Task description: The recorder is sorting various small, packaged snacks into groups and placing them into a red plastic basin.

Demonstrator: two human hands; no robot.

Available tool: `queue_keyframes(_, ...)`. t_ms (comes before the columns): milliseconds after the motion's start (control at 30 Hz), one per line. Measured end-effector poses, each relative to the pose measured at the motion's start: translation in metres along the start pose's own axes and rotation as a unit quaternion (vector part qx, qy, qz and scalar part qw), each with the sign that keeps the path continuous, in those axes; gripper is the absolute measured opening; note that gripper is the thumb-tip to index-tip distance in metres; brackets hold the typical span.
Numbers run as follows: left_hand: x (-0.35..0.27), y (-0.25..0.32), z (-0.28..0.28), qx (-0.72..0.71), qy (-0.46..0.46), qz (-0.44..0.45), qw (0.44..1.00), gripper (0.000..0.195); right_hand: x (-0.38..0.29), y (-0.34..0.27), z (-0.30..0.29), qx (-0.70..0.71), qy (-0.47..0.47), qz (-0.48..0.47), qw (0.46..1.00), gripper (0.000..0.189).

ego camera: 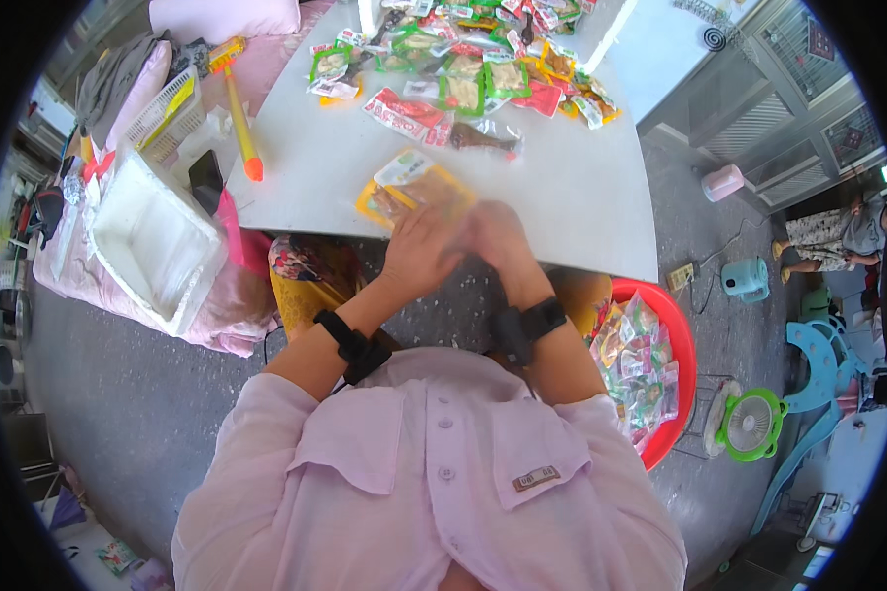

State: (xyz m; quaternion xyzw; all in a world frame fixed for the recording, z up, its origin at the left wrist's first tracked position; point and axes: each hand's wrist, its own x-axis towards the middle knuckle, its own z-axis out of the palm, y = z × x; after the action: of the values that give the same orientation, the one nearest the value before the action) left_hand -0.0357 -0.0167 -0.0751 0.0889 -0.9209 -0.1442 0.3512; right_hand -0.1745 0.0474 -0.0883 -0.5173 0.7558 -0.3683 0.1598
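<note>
A yellow-edged clear food packet (406,185) lies at the near edge of the white table (576,199), possibly overlapping a second one. My left hand (423,244) holds its near side, fingers laid over the plastic. Close against the packet's right corner is my right hand (497,233), curled and blurred by motion; whether its fingers grip anything is hidden. Just beyond lie a red-printed packet (406,114) and a clear packet with a dark brown drumstick-like piece (480,138). Farther back, green-edged packets (462,89) and others form a loose pile.
A red tub (684,384) full of packets stands on the floor at my right. At left are a white foam box (155,244), a dark phone (205,181) and a yellow stick with an orange tip (240,122). Another person (831,229) is at far right, beyond a blue kettle (744,279).
</note>
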Motion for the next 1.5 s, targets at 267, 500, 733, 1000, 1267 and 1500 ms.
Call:
queue_keyframes(267, -0.016, -0.008, 0.011, 0.116, -0.018, 0.045, 0.992, 0.046, 0.01, 0.04, -0.007, -0.083, 0.232, -0.079, 0.966, 0.02)
queue_keyframes(500, -0.021, -0.03, 0.008, 0.103, -0.057, 0.086, 0.989, 0.035, 0.015, 0.023, -0.016, -0.24, 0.015, -0.081, 0.967, 0.015)
queue_keyframes(733, 0.023, -0.037, -0.033, 0.036, -0.071, 0.056, 0.995, 0.027, 0.024, 0.011, -0.037, -0.243, 0.103, -0.172, 0.949, 0.009)
queue_keyframes(1000, 0.103, -0.024, -0.108, -0.332, -0.131, -0.209, 0.911, 0.026, 0.038, -0.061, -0.117, -0.007, 0.144, -0.194, 0.97, 0.01)
queue_keyframes(1267, 0.092, 0.021, -0.106, -0.385, -0.167, -0.193, 0.887, 0.026, -0.028, -0.07, -0.144, -0.036, 0.114, -0.221, 0.968, 0.014)
queue_keyframes(1500, 0.068, 0.064, -0.105, -0.382, -0.291, -0.142, 0.866, 0.024, -0.085, -0.099, -0.115, -0.067, 0.001, -0.172, 0.983, 0.012)
